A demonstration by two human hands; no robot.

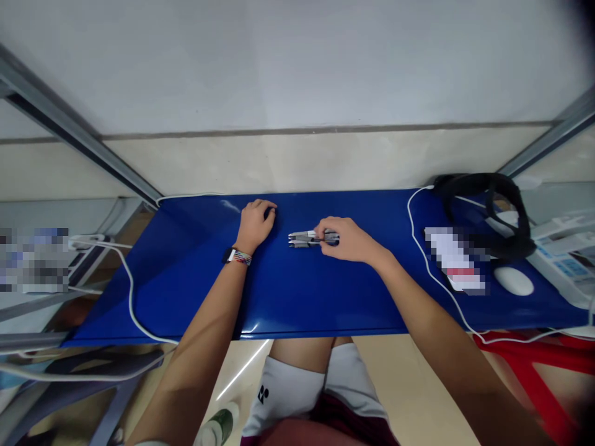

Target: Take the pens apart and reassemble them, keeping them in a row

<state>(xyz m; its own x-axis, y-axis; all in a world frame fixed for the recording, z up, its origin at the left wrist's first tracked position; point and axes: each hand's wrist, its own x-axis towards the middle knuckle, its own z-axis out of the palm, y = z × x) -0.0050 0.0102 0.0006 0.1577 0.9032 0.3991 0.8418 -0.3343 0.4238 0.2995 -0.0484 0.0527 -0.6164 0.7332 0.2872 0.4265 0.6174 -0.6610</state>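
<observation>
Several grey and silver pens (303,240) lie side by side on the blue tabletop (316,291), their tips pointing left. Over their right part my right hand (346,238) is closed, thumb and fingers pressed around the pens. Whether every pen is within the grip is hidden by the fingers. My left hand (256,222) rests on the tabletop to the left of the pens, apart from them. Its fingers are stretched forward, the thumb stands off a little, and it holds nothing. A watch with a colourful band (238,256) is on that wrist.
At the right are a black headset-like strap (506,186), a blurred-out flat item (453,257) and a white mouse (514,280). White cables (421,244) cross the tabletop's right side and hang at the left (131,291). A wall (279,161) stands behind the table.
</observation>
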